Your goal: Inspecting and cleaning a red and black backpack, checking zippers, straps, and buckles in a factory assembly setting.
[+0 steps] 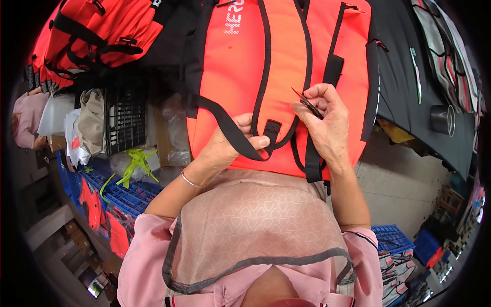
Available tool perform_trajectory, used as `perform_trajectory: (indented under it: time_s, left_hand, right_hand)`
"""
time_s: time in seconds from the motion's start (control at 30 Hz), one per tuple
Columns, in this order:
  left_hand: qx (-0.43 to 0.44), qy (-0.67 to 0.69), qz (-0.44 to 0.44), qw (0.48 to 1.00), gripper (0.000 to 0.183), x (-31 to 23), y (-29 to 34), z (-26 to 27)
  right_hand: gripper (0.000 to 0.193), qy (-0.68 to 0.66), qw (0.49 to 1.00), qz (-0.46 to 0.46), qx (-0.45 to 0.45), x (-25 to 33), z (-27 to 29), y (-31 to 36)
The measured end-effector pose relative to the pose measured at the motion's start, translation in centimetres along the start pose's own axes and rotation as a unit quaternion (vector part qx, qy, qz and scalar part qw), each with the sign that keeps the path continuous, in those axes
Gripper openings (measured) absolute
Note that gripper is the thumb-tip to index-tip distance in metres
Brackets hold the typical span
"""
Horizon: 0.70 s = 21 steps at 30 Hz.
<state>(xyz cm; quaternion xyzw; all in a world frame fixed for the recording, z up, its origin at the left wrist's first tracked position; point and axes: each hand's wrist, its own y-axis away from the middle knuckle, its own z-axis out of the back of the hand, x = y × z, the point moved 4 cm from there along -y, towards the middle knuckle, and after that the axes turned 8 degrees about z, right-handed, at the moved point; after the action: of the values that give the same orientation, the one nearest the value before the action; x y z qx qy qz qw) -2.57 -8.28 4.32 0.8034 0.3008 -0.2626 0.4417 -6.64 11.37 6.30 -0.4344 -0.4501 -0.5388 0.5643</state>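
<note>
One orange backpack front and centre, back panel up, lower edge resting at the lap. Left hand pinching one black strap near that lower edge. Right hand just right of it, clenched around small snips. Second orange backpack up-left, blue crates lower-left, open floor right.

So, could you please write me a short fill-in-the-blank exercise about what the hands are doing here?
1. The backpack under both hands is bright ____.
2. The left hand pinches a ____ strap.
3. The small snips are held in the ____ hand.
4. The bracelet sits on the ____ wrist.
Missing words: orange; black; right; left
</note>
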Motion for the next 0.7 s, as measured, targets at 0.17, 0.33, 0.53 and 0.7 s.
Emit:
perform_trajectory:
  time_s: [0.17,0.33,0.53,0.7]
  left_hand:
    - [0.010,-0.167,-0.090,0.982,0.036,-0.2,-0.4,-0.4]
    - [-0.038,-0.435,-0.439,0.785,0.015,-3.5,-1.0,-2.1]
    - [-0.010,-0.607,-0.525,0.597,0.016,-3.7,-2.9,-1.9]
    - [-0.016,-0.579,-0.548,0.604,0.006,-2.4,-3.8,-1.2]
  right_hand:
    - [0.020,-0.040,0.999,-0.024,-0.026,0.4,0.7,-0.7]
    - [0.023,-0.115,0.991,-0.061,-0.004,-1.1,0.8,-1.7]
    - [0.024,-0.073,0.996,-0.043,-0.004,-0.8,2.0,-1.5]
    - [0.032,0.028,0.998,-0.007,-0.064,2.0,4.0,2.3]
